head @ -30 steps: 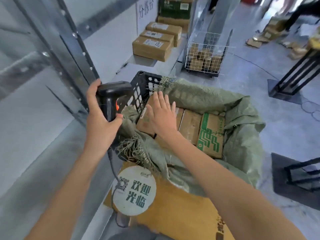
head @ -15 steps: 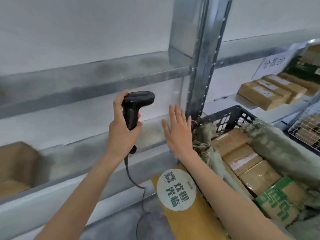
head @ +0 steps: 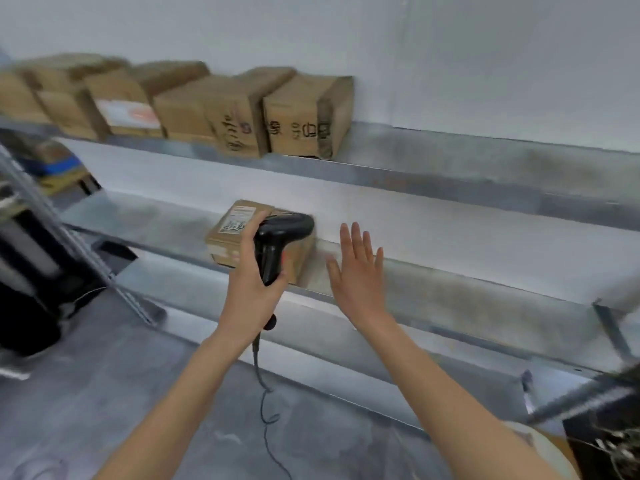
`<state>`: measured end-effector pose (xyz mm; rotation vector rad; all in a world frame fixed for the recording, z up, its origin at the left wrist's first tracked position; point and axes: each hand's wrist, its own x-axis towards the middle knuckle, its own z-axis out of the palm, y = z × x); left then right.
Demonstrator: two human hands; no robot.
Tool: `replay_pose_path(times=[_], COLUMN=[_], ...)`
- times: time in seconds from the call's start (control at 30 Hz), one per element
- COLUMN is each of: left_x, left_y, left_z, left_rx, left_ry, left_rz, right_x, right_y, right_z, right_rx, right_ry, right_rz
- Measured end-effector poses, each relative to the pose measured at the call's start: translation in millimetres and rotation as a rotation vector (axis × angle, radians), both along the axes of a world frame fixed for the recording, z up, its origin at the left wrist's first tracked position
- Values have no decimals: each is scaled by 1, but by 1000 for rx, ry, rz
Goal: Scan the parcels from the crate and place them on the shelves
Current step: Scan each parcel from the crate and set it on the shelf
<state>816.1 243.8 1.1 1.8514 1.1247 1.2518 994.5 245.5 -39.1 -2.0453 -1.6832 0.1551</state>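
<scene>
Scanner [head: 277, 244] sat at frame centre, black, gripped round its handle by the left hand [head: 251, 289]; its cord [head: 265, 403] trailed down toward the floor [head: 104, 393]. Right hand [head: 358, 275] was just right of it, fingers straight and spread, holding nothing, in front of the lower shelf [head: 450, 292]. One labelled parcel [head: 235, 233] lay on that shelf, directly behind the scanner head. Row of cardboard parcels [head: 242, 112] stood on the upper shelf [head: 450, 168], upper left of frame, against the white wall. Frame blurred; label text unreadable. Dark crate corner [head: 606, 441] showed at lower right.
</scene>
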Motion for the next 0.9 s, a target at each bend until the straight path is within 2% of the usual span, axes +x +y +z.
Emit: replay_pose_path(times=[0.17, 0.43, 0.67, 0.9], left_x=[-90, -204, -257, -271], left_y=[27, 71, 95, 124], left_z=[-12, -29, -44, -61], left_rx=[-51, -55, -83, -105], left_ry=[-6, -23, -13, -34], left_rz=[138, 240, 272, 349], right_x=[-89, -205, -238, -246], right_y=[49, 100, 142, 193], right_z=[-7, -40, -52, -69], right_rx=[-50, -86, -125, -157], right_ry=[-4, 54, 47, -19], right_rz=[92, 89, 82, 126])
